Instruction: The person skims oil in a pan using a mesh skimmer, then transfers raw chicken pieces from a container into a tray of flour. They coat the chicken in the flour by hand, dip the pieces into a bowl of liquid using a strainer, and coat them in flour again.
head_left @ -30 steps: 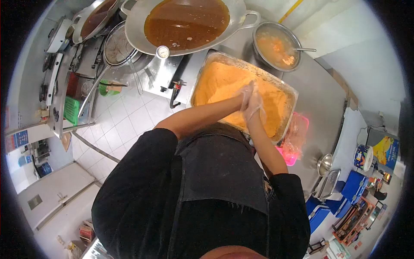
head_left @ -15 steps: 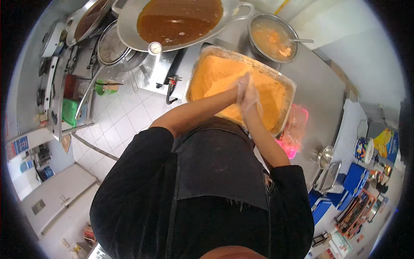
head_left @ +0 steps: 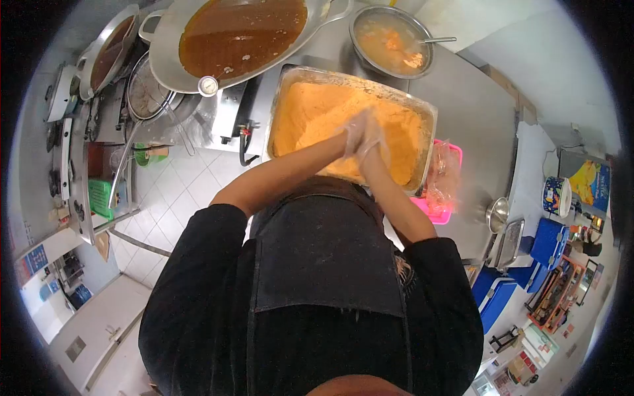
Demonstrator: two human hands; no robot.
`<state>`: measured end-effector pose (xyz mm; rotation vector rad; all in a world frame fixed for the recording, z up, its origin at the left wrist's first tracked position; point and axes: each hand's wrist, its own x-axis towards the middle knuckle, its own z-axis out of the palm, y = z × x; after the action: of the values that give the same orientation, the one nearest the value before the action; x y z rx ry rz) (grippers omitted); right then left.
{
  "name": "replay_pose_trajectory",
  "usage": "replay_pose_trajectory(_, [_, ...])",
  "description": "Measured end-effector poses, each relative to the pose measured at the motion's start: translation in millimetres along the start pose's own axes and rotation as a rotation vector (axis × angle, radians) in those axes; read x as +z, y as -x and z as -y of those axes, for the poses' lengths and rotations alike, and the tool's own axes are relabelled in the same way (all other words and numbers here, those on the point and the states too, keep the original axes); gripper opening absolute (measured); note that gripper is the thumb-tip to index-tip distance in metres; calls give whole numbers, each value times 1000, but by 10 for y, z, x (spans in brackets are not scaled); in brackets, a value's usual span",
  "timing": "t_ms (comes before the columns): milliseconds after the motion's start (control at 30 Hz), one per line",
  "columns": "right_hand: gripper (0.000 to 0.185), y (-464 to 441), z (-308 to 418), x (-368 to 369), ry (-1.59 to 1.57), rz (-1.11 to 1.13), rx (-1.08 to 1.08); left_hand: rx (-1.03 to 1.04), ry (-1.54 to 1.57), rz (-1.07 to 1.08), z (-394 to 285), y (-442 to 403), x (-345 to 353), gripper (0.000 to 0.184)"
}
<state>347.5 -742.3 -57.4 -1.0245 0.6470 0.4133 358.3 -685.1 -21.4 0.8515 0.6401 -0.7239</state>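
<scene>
In a rectangular metal tray (head_left: 429, 119) lies a bed of orange powder, like seasoned flour (head_left: 310, 99), heaped on the left and middle. Over it my left hand (head_left: 354, 131) and my right hand (head_left: 373, 144) are pressed together, both in clear plastic gloves. Their fingers look closed against each other, somewhat blurred. Whatever is between the palms, if anything, is hidden from view.
Beyond the tray stand a steel bowl (head_left: 428, 65) of cloudy liquid with orange pieces and a spoon, and a large wok (head_left: 162, 66) of brown oil with a dial thermometer (head_left: 207, 86). A strainer (head_left: 146, 92) is at left. A pink basket (head_left: 444, 214) holds plastic-wrapped contents.
The whole view has shifted, so the tray, wok and bowl appear further left and higher. My hands stay pressed together above the powder, with only slight movement against each other.
</scene>
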Motion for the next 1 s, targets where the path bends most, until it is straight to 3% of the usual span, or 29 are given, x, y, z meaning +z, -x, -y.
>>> replay_pose_trajectory(200, [55,98,-26,88,63,-56,-82,269,-395,-231,247,19,153,72])
replay_pose_trajectory(300, [55,17,-23,54,85,-49,-156,123,-119,-89,70,-98,-55,72])
replay_pose_trajectory(400, [55,-414,-108,-236,-73,275,-12,144,-132,-89,129,-89,-19,71])
replay_pose_trajectory(467, [47,-430,-114,-387,-8,-9,-97,291,-344,-222,274,-69,87,70])
replay_pose_trajectory(567, [45,-42,-76,-10,150,-202,-98,121,-8,-66,121,-232,-131,69])
replay_pose_trajectory(633, [45,-68,-91,-16,157,-141,-66,93,49,-30,144,-275,-177,69])
replay_pose_trajectory(700, [44,-337,-18,-245,49,48,-42,189,-123,-110,297,-246,-74,68])
replay_pose_trajectory(767, [55,-381,-82,-310,3,63,15,186,-141,-106,320,-271,-62,68])
replay_pose_trajectory(800, [61,-347,-63,-292,-22,69,40,136,-63,-64,308,-345,-135,68])
replay_pose_trajectory(900, [44,16,-218,64,151,-133,-135,39,240,46,257,-688,-379,74])
replay_pose_trajectory(933, [50,41,-34,30,143,16,-87,54,429,211,346,-741,-408,72])
replay_pose_trajectory(1000, [55,58,-124,46,215,-38,-105,267,-8,-61,407,-408,-132,64])
